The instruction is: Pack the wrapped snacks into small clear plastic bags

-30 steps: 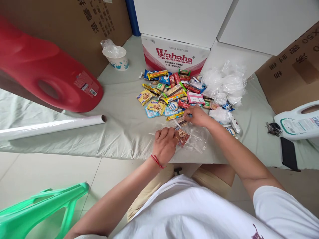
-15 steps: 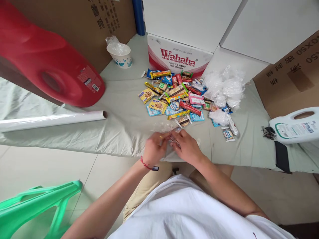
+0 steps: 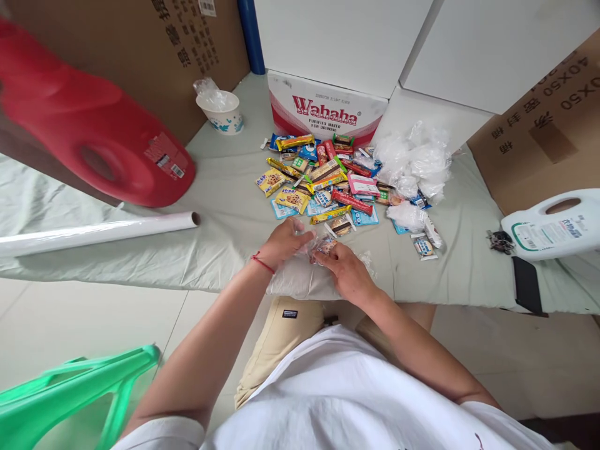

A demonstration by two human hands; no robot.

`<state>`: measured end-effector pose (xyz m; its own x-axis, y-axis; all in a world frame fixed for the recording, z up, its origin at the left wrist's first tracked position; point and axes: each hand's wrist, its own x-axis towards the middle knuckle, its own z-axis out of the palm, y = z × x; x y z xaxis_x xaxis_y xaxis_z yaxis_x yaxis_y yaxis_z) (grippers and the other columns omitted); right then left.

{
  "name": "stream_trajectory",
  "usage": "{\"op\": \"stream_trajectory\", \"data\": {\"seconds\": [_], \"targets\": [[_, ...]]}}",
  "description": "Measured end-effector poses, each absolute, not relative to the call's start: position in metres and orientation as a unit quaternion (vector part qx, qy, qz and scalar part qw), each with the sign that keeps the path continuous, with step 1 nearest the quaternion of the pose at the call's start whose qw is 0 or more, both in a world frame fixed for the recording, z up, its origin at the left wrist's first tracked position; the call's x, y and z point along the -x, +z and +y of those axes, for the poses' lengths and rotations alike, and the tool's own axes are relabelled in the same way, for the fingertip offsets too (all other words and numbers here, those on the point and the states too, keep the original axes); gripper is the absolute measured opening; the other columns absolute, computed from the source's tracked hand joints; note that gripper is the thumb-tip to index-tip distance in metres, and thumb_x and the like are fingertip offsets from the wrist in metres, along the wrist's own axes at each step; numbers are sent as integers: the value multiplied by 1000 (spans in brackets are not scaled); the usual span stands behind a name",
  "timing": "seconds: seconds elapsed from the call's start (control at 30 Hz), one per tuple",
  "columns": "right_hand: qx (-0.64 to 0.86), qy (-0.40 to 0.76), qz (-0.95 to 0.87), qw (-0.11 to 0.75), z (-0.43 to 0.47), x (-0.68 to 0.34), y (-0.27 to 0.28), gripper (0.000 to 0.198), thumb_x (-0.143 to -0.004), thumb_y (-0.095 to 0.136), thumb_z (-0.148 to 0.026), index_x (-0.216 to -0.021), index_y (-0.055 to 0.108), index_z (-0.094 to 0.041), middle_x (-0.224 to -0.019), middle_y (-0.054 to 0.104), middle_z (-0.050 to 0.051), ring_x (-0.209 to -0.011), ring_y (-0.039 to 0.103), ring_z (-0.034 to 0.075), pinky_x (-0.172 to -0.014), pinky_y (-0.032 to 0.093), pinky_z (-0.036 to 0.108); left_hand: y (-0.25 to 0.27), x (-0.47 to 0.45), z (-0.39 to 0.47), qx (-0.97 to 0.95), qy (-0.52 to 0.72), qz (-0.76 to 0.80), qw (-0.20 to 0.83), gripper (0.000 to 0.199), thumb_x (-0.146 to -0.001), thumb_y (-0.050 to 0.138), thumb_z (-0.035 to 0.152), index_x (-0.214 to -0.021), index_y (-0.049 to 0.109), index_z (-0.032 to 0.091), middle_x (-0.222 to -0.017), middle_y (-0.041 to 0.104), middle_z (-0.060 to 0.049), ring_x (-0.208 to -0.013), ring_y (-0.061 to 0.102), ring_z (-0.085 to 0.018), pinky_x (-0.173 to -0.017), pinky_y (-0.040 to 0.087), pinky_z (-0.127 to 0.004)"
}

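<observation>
The right hand (image 3: 349, 272) pinches a reddish-brown packet (image 3: 324, 247) between thumb and fingers, in the gap between the two hands. The left hand (image 3: 282, 242), near it, has thumb and fingers parted at a clear bag (image 3: 304, 249); whether it grips the film, I cannot tell. More film (image 3: 368, 262) lies just right of the right hand, perhaps part of the same bag.

The bag looks thin and limp, so it could fold in against the packet, cling to the fingers, or tear if tugged hard. If the right fingers loosen, the packet could slip onto the cloth.

Just beyond the hands lie one wafer pack (image 3: 340, 225), one yellow bar (image 3: 330, 215) and one red bar (image 3: 352, 201); ahead of the left hand, two cookie packs (image 3: 292, 199). The snacks (image 3: 328, 181) behind overlap too much to count, as do the bundled bags (image 3: 417, 162) ahead of the right hand.

Well left of the hands: one roll (image 3: 103, 231), one red jug (image 3: 140, 150), one cup (image 3: 221, 119). Well right: one white jug (image 3: 544, 234), one phone (image 3: 528, 284).
</observation>
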<state>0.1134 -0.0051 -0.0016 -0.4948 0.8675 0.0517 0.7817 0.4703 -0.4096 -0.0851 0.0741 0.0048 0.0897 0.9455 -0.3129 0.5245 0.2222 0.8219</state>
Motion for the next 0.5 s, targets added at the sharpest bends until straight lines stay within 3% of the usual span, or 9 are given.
{"op": "stream_trajectory", "data": {"seconds": [0.07, 0.2, 0.33, 0.5], "targets": [[486, 179, -844, 141, -4, -115, -6, 47, -101, 47, -14, -141, 68, -27, -99, 56, 7, -88, 50, 21, -76, 42, 30, 6, 95, 76, -523, 247, 605, 547, 47, -72, 80, 38, -112, 64, 20, -78, 69, 1, -61, 62, -16, -62, 50, -30], [481, 191, -838, 172, -3, -115, -12, 45, -100, 50, -14, -136, 71, -31, -96, 54, 6, -87, 48, 20, -78, 41, 30, 9, 111, 75, -484, 277, 572, 602, 39, -56, 86, 41, -81, 70, 16, -69, 66, 1, -64, 57, -14, -62, 44, -27], [476, 201, -836, 187, -3, -114, -13, 41, -100, 54, -15, -131, 74, -32, -97, 55, 5, -88, 47, 21, -83, 41, 31, 12, 117, 70, -389, 355, 569, 632, 33, -51, 88, 34, -70, 67, 16, -68, 64, 2, -63, 54, -11, -60, 44, -24], [473, 202, -836, 192, -4, -116, -13, 39, -101, 53, -18, -131, 74, -31, -99, 57, 6, -91, 48, 22, -85, 42, 32, 23, 111, 64, -289, 390, 560, 671, 41, -63, 85, 40, -80, 55, 19, -85, 66, 0, -78, 69, -17, -67, 57, -30]]}}
